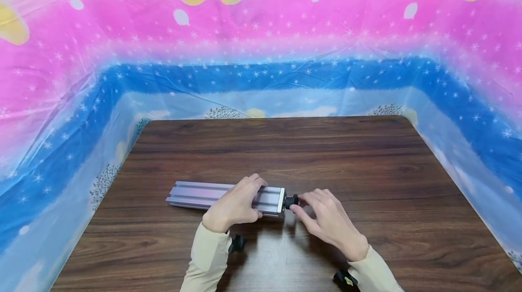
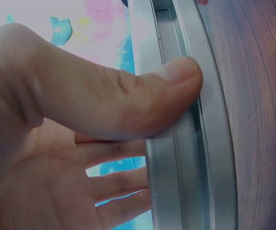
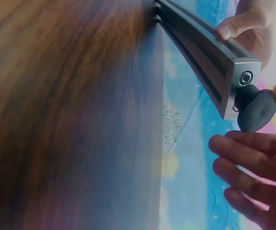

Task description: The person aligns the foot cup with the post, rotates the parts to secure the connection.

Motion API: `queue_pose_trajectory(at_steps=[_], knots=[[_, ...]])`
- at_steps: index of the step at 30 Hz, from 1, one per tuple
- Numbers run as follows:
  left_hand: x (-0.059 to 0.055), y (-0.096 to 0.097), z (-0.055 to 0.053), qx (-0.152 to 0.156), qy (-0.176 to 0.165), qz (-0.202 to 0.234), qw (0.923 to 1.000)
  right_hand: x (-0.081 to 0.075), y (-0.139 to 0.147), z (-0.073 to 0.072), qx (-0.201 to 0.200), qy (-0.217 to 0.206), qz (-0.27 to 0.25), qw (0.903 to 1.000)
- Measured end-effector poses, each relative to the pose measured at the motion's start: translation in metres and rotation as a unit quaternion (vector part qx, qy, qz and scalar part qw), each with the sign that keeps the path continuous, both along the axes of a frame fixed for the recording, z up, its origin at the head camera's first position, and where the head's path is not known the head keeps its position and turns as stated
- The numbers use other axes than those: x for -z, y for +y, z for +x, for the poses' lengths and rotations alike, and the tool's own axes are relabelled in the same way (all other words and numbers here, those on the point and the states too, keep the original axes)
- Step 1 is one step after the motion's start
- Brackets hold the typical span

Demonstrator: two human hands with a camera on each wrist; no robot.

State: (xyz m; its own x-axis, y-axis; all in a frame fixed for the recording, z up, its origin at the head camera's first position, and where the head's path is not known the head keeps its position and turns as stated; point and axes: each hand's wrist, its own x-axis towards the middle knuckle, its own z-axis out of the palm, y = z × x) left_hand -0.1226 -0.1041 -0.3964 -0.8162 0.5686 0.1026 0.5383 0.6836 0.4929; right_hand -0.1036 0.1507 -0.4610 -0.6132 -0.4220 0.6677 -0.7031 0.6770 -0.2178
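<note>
A silver aluminium profile (image 1: 195, 192) with long grooves lies left to right near the middle of the table. My left hand (image 1: 238, 203) grips it near its right end. In the left wrist view the thumb (image 2: 162, 98) presses along a groove, and the fingers reach to the far side. A flat end plate (image 3: 231, 93) with a round screw head (image 3: 246, 77) caps the profile's right end. From that plate sticks out a black levelling foot (image 3: 258, 112) with a round disc. My right hand (image 1: 328, 217) holds the disc's rim between thumb and index finger; its other fingers extend apart from it.
The dark wood-grain table (image 1: 163, 246) has rounded far corners. A pink and blue patterned cloth (image 1: 261, 74) hangs around its back and sides. Black wrist-worn devices are on both sleeves, one near the left wrist (image 1: 237, 243).
</note>
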Motion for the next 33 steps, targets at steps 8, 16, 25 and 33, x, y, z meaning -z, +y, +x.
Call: queue_pose_trajectory(at_steps=[8,16,25,33], knots=[[0.0,0.001,-0.001,-0.004,-0.009,-0.001,1.0,-0.001,0.0,0.001,0.047,-0.04,0.007,0.9981],[0.0,0.0,-0.002,-0.005,-0.014,-0.003,0.9999,-0.002,0.008,0.003,-0.058,-0.047,-0.003,0.9972],[0.001,-0.001,-0.002,-0.007,-0.016,-0.003,0.9998,-0.001,0.007,0.0,-0.086,-0.013,-0.002,0.9962],[0.002,0.0,-0.002,-0.002,-0.007,-0.005,1.0,0.001,0.006,0.0,-0.042,-0.034,-0.002,0.9985]])
